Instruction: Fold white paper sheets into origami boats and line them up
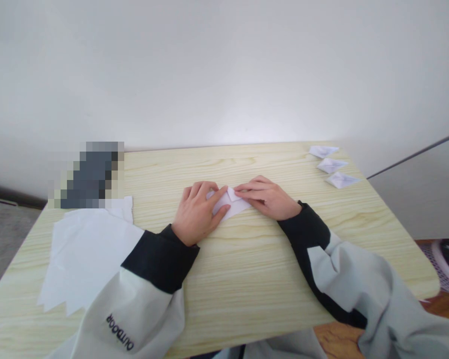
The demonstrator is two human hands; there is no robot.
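2 hands [197, 212] [271, 198] on 1 paper [235, 207]

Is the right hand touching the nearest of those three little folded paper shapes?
Apart: the head view shows tabletop between the right hand and the nearest folded paper shape.

- Dark object [88, 174], counter's [232, 284] far left corner: blurred into blocks.
- Folded paper [237, 205]: partly hidden under left grip [199, 212] and right grip [269, 198].
- White sheets [82, 254], left edge: partly covered by left sleeve [134, 306].
- Basket [437, 259] beyond right edge: cut off.
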